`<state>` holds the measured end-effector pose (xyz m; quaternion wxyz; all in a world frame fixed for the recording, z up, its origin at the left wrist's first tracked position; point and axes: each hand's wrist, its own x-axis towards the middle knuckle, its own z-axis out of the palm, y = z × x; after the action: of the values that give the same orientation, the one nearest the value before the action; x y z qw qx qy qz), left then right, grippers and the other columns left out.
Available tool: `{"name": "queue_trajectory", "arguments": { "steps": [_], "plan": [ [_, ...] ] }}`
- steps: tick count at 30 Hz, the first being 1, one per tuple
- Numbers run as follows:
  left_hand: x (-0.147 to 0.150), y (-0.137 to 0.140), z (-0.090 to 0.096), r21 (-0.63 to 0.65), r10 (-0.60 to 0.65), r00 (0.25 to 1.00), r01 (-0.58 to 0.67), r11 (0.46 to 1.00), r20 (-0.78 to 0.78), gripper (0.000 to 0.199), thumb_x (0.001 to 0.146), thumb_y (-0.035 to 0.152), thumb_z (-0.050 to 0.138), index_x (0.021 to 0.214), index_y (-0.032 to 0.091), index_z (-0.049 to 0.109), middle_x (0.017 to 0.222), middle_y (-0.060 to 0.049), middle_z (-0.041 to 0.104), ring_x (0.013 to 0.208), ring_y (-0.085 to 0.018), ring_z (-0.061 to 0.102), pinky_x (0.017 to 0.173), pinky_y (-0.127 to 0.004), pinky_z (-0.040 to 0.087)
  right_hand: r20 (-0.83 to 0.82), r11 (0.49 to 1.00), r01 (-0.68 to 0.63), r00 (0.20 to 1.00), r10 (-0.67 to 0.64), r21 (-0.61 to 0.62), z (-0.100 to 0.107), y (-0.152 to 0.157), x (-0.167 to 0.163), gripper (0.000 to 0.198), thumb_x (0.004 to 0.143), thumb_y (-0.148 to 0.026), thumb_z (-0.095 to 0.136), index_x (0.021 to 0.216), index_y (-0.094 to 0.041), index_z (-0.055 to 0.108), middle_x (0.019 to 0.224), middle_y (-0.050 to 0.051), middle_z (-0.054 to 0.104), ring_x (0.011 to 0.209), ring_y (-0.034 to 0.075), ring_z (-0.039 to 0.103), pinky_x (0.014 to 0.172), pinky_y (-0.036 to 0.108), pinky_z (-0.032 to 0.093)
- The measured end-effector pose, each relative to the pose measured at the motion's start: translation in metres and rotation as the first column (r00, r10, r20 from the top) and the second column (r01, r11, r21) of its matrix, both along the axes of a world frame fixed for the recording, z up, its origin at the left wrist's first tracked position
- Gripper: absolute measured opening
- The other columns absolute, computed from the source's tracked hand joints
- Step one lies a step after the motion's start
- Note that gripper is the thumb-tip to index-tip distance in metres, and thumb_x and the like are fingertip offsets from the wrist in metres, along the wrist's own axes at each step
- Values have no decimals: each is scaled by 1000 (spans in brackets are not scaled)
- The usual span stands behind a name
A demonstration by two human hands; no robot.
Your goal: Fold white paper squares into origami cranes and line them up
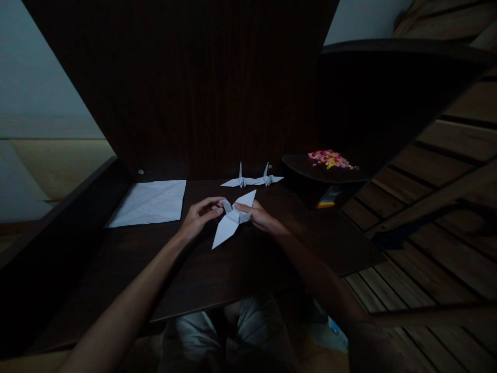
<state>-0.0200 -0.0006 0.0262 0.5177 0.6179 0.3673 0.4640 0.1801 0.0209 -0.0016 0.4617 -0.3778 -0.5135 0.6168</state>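
Note:
A white paper crane (227,228) with its wings spread is held between my two hands above the dark desk. My left hand (202,213) pinches a narrow point on the crane's left side between thumb and fingers. On the other side my right hand (261,213) grips the body, its thumb lying on top near the centre and its fingers mostly hidden beneath the paper. Just beyond, two finished-looking white cranes, a left one (241,181) and a right one (267,179), stand side by side against the back panel with pointed ends raised.
Creased white paper (149,202) lies flat at the desk's left. A small corner shelf (298,167) on the right bears a heap of tiny pink, red and yellow pieces (330,158). The desk's raised left side (77,223) and tall back panel (202,93) bound the surface.

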Motion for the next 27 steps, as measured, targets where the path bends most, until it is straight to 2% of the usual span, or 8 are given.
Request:
{"name": "queue_trajectory", "arguments": {
  "steps": [7, 10, 14, 17, 20, 23, 25, 27],
  "plan": [
    [4, -3, 2, 35, -62, 994, 65, 997, -93, 27, 69, 37, 73, 84, 14, 69, 80, -3, 65, 76, -17, 58, 70, -29, 45, -26, 991, -69, 997, 67, -112, 0, -1, -1, 34, 59, -40, 78, 68, -13, 59, 57, -4, 54, 47, 6, 44, 42, 18, 28],
    [4, -1, -2, 111, -2, 994, 15, 994, -113, 23, 70, 36, 73, 78, 15, 69, 75, -2, 64, 71, -16, 58, 66, -27, 44, -57, 984, -78, 996, 69, -160, -1, 2, -3, 38, 65, -46, 73, 63, -14, 53, 48, -6, 45, 39, 3, 34, 38, 18, 18],
    [3, 2, -8, 248, 168, 983, -146, 958, -72, 19, 72, 35, 71, 75, 16, 68, 74, -1, 63, 68, -15, 57, 64, -26, 44, -156, 987, -31, 988, 6, -157, 0, 7, -3, 45, 74, -56, 62, 58, -18, 43, 40, -9, 35, 32, 2, 22, 35, 18, 11],
    [3, 1, -11, 389, 341, 937, -290, 875, -69, 15, 76, 32, 68, 76, 17, 67, 76, -1, 64, 70, -15, 58, 65, -26, 45, -168, 989, -7, 986, -18, -149, 2, 9, -2, 47, 78, -63, 51, 63, -18, 48, 41, -7, 40, 31, 4, 25, 34, 18, 14],
    [4, -2, -10, 546, 502, 864, -403, 735, -37, 11, 78, 28, 67, 78, 17, 67, 79, -3, 65, 72, -15, 59, 67, -26, 46, -142, 985, -61, 989, 38, -161, 6, 5, -2, 54, 79, -68, 43, 65, -17, 53, 45, -4, 46, 34, 6, 34, 34, 18, 22],
    [4, -6, -8, 665, 586, 811, -436, 606, -2, 7, 78, 23, 67, 80, 16, 68, 80, -4, 67, 72, -15, 61, 69, -27, 46, -120, 988, -95, 989, 81, -118, 8, -2, -6, 46, 74, -62, 55, 71, -16, 57, 58, -1, 55, 47, 9, 49, 39, 18, 34],
    [4, -7, -8, 712, 593, 805, -420, 562, 7, 5, 78, 20, 66, 81, 17, 69, 79, -4, 68, 72, -16, 62, 70, -28, 47, -87, 996, -75, 994, 71, -45, 8, -6, -9, 34, 68, -48, 69, 76, -16, 58, 67, -2, 59, 56, 9, 55, 45, 17, 39],
    [4, -7, -10, 737, 566, 824, -380, 559, -4, 6, 78, 18, 65, 82, 17, 69, 80, -4, 69, 71, -16, 62, 69, -27, 47, -45, 997, -73, 996, 74, 6, 7, -8, -11, 31, 65, -39, 75, 78, -16, 58, 70, -2, 61, 60, 9, 57, 48, 17, 42]
  ]
}}
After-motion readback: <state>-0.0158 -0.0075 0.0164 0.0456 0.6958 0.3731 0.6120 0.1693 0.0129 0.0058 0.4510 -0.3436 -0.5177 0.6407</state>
